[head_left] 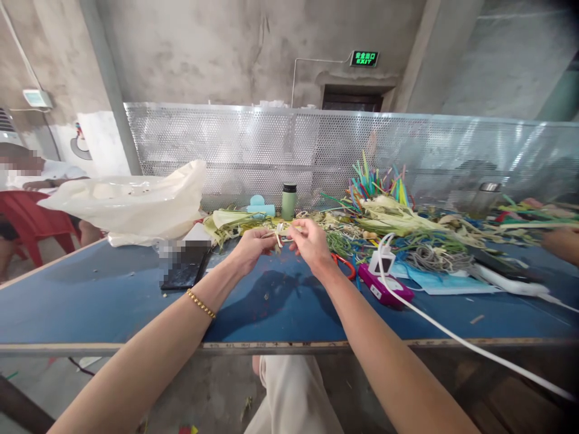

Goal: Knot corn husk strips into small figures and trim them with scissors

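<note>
Two hands at work over one blue table (113, 295). The left hand (252, 246) and right hand (310, 241) meet above its middle, each with fingers pinched shut on opposite ends of one pale leaf strip (279, 235), which is held just clear of the surface, in front of the leaf heap. One gold bead bracelet (201, 303) on the left wrist. Counted on the table: one green flask (289, 202), capped, contents hidden; one white plastic bag (136, 202), crumpled and slack, contents unclear; one dark phone (185, 272), flat; one magenta power bank (385, 287) with one white cable (452, 339) trailing off the near edge; one pair of orange-handled scissors (344, 265), partly behind the right wrist. Loose heap of green and yellow leaf strips (398, 220), long, flat and fibrous, too tangled to count; a bunch of coloured strips (377, 181) stands up behind it. Perforated metal screen (316, 144), shiny, along the far edge. One red plastic chair (27, 223) at far left with a seated person; another person's hand (561, 244) at the right edge.
</note>
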`<state>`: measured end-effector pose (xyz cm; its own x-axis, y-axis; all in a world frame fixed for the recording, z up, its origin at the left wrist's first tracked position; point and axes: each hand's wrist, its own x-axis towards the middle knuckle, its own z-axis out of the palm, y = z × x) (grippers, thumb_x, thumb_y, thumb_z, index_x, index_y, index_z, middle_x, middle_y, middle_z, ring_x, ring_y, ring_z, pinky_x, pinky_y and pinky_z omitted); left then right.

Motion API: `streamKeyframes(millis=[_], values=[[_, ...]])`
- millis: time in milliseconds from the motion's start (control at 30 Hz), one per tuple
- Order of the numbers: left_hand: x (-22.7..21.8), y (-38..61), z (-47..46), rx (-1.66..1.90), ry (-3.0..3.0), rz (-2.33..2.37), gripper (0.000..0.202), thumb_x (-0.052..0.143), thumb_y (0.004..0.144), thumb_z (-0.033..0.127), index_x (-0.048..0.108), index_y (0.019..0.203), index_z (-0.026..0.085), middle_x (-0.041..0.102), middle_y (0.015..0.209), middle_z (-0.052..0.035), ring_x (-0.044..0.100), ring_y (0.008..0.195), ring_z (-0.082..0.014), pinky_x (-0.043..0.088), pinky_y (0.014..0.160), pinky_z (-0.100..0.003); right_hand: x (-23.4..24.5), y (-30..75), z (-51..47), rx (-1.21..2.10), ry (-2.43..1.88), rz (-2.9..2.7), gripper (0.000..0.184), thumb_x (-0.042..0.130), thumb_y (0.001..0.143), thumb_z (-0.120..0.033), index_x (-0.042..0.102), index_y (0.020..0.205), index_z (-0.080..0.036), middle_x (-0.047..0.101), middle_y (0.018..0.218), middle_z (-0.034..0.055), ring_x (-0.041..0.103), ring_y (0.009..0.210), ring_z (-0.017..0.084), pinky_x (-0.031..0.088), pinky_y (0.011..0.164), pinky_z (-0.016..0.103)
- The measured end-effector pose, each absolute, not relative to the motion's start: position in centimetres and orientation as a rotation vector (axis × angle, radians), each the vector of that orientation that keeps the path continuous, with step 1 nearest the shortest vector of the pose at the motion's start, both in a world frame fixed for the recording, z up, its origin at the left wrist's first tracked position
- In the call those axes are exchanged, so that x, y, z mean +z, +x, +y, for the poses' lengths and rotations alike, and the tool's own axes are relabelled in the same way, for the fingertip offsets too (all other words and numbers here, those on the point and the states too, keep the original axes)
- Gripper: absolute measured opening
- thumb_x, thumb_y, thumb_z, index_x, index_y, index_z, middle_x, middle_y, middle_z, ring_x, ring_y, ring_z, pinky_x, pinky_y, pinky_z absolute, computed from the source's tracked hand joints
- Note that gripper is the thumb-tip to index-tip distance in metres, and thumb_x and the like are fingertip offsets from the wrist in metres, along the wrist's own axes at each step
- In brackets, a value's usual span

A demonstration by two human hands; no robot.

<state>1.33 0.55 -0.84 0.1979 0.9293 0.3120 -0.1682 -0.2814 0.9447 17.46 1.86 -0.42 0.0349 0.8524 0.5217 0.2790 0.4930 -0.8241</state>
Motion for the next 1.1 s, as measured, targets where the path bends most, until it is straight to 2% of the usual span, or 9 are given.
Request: streamKeyframes(millis=[100, 200, 300, 367, 467, 667, 800, 900, 1100], values=[[-0.84, 1.22, 0.75, 1.362, 1.406, 0.818, 0.014, 0.073, 0.063, 0.023, 0.07, 0.069, 0.011, 0.065, 0.067, -0.0057, 0.053, 0.059, -0.011, 0.035, 0.057, -0.025, -0.34, 17.65, 1.69, 0.26, -0.945, -1.619, 0.039, 0.059, 0.084, -0.03, 0.058, 0.12, -0.016, 0.067, 0.09, 0.0072, 0.064, 0.071, 0.017, 0.052, 0.066, 0.03], [-0.75, 1.16, 0.75, 1.367, 1.384, 0.8, 0.012, 0.074, 0.061, 0.021, 0.068, 0.064, 0.011, 0.059, 0.059, -0.0017, 0.045, 0.052, -0.0084, 0.031, 0.053, -0.024, -0.17, 17.74, 1.4, -0.069, -0.827, -1.82, 0.033, 0.056, 0.081, -0.014, 0.067, 0.113, -0.017, 0.063, 0.108, 0.0125, 0.06, 0.102, 0.023, 0.049, 0.087, 0.035], [-0.65, 1.16, 0.58, 1.314, 1.401, 0.735, 0.015, 0.077, 0.061, 0.022, 0.069, 0.065, 0.011, 0.058, 0.058, -0.0014, 0.047, 0.054, -0.009, 0.031, 0.053, -0.024, -0.12, 17.75, 1.37, -0.156, -0.811, -1.954, 0.023, 0.06, 0.083, -0.015, 0.073, 0.101, -0.02, 0.066, 0.106, 0.0107, 0.058, 0.107, 0.025, 0.043, 0.095, 0.038], [-0.57, 1.14, 0.47, 1.298, 1.408, 0.695, 0.018, 0.08, 0.058, 0.022, 0.071, 0.069, 0.011, 0.062, 0.063, -0.0027, 0.051, 0.057, -0.01, 0.033, 0.055, -0.024, -0.11, 17.8, 1.5, -0.075, -0.818, -1.971, 0.016, 0.062, 0.085, -0.021, 0.074, 0.097, -0.021, 0.07, 0.098, 0.0084, 0.06, 0.099, 0.024, 0.044, 0.092, 0.037], [-0.51, 1.1, 0.44, 1.318, 1.398, 0.674, 0.022, 0.082, 0.057, 0.023, 0.073, 0.074, 0.011, 0.065, 0.066, -0.0032, 0.053, 0.059, -0.0101, 0.035, 0.057, -0.025, -0.11, 17.91, 1.76, 0.125, -0.795, -1.9, 0.015, 0.062, 0.086, -0.027, 0.074, 0.092, -0.02, 0.071, 0.092, 0.0072, 0.063, 0.09, 0.021, 0.046, 0.084, 0.033], [-0.79, 1.16, 0.88, 1.407, 1.475, 0.744, 0.023, 0.083, 0.055, 0.023, 0.075, 0.073, 0.011, 0.068, 0.066, -0.004, 0.051, 0.058, -0.0104, 0.036, 0.059, -0.027, -0.19, 17.78, 1.87, 0.452, -0.825, -1.746, 0.018, 0.065, 0.078, -0.032, 0.074, 0.079, -0.017, 0.072, 0.083, 0.0051, 0.063, 0.079, 0.019, 0.046, 0.072, 0.03], [-0.85, 1.07, 0.94, 1.423, 1.472, 0.786, 0.023, 0.084, 0.055, 0.024, 0.075, 0.072, 0.011, 0.069, 0.067, -0.0045, 0.051, 0.058, -0.0101, 0.036, 0.058, -0.026, -0.23, 17.55, 1.72, 0.516, -0.84, -1.697, 0.02, 0.067, 0.074, -0.034, 0.075, 0.077, -0.016, 0.073, 0.08, 0.005, 0.063, 0.076, 0.019, 0.046, 0.072, 0.03], [-0.56, 0.85, 0.67, 1.311, 1.416, 0.786, 0.03, 0.085, 0.058, 0.029, 0.076, 0.08, 0.011, 0.07, 0.07, -0.0066, 0.054, 0.059, -0.0105, 0.036, 0.056, -0.025, -0.19, 17.57, 1.71, 0.552, -0.86, -1.644, 0.022, 0.067, 0.073, -0.035, 0.076, 0.078, -0.016, 0.073, 0.078, 0.0045, 0.063, 0.073, 0.019, 0.046, 0.07, 0.029], [-0.01, 0.56, 0.27, 1.154, 1.291, 0.729, 0.03, 0.086, 0.061, 0.03, 0.075, 0.081, 0.01, 0.072, 0.08, -0.0107, 0.056, 0.059, -0.0108, 0.038, 0.056, -0.025, -0.12, 18.01, 2.01, 0.478, -0.909, -1.631, 0.026, 0.062, 0.079, -0.037, 0.076, 0.081, -0.015, 0.072, 0.075, 0.0039, 0.062, 0.07, 0.018, 0.046, 0.067, 0.029]])
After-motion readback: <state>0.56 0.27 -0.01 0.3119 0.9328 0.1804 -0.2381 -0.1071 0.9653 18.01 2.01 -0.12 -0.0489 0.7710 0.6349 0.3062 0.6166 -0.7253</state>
